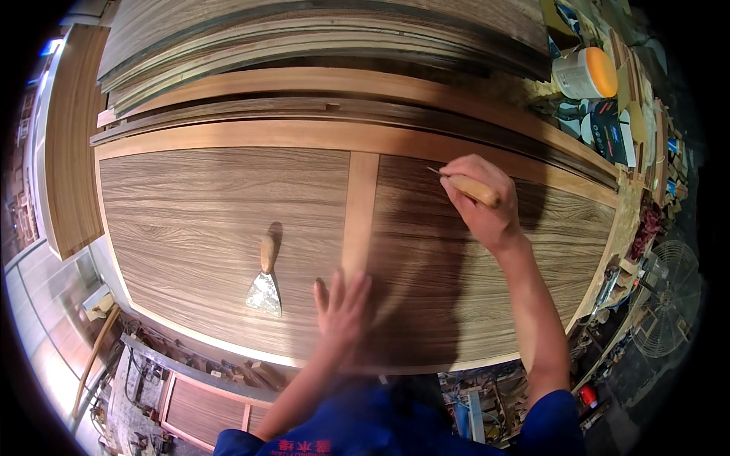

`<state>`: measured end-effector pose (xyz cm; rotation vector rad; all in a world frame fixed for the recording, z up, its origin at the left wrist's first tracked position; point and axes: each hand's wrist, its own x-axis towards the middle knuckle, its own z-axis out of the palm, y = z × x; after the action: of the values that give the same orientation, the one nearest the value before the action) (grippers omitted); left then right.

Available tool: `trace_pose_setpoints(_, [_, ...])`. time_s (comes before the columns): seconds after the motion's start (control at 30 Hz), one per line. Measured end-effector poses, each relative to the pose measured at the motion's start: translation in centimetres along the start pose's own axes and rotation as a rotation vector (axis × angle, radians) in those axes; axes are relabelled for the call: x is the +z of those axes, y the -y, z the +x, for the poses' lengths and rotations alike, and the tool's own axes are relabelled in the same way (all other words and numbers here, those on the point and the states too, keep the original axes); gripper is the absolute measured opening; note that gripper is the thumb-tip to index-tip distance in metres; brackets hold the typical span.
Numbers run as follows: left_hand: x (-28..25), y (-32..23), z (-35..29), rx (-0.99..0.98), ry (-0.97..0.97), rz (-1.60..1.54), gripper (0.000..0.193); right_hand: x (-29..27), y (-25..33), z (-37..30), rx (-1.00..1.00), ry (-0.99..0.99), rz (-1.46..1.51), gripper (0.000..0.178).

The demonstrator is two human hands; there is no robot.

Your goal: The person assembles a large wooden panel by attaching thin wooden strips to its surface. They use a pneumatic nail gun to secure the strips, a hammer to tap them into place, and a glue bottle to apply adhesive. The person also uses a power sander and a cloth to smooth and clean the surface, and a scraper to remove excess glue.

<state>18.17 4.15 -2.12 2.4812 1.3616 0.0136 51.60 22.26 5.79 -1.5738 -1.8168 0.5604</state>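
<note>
A wood-grained panel [205,220] framed in lighter wood lies flat before me, split by a pale centre strip [362,205]. My right hand [487,199] is closed round the wooden handle of a thin pointed hand tool [473,190]. Its slim metal tip points left, over the upper part of the panel's right half. My left hand [342,304] rests flat with fingers spread, partly over the strip's lower end, and is slightly blurred. To its left lies a putty knife [266,277] with a wooden handle and a stained, broad metal blade.
Stacked boards [319,38] rise beyond the panel's far edge. At far right stand a white tub with an orange lid [593,73] and a dark box [610,137]. A caged fan [669,296] is at right. An upright wood-grained board [72,144] borders the left.
</note>
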Motion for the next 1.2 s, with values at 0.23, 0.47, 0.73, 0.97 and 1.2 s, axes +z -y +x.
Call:
trace_pose_setpoints(0.23, [-0.2, -0.1, -0.3, -0.029, 0.082, -0.005, 0.062, -0.7, -0.8, -2.4, -0.061, -0.025, -0.084, 0.020])
trace_pose_setpoints(0.47, [-0.1, -0.3, 0.2, -0.057, 0.087, 0.013, 0.064, 0.4, -2.0, 0.9, -0.126, 0.079, -0.103, 0.021])
trace_pose_setpoints(0.73, [-0.1, -0.1, -0.3, -0.038, 0.110, 0.017, 0.062, 0.5, -2.2, 0.8, -0.145, 0.091, -0.133, 0.021])
trace_pose_setpoints(0.97, [0.0, 0.1, -0.4, -0.022, 0.098, 0.032, 0.058, 0.3, -2.6, 0.8, -0.146, 0.137, -0.158, 0.021])
trace_pose_setpoints(1.2, [-0.4, -0.2, -0.3, -0.022, 0.111, 0.031, 0.056, 0.1, -2.2, 0.9, -0.149, 0.095, -0.130, 0.021])
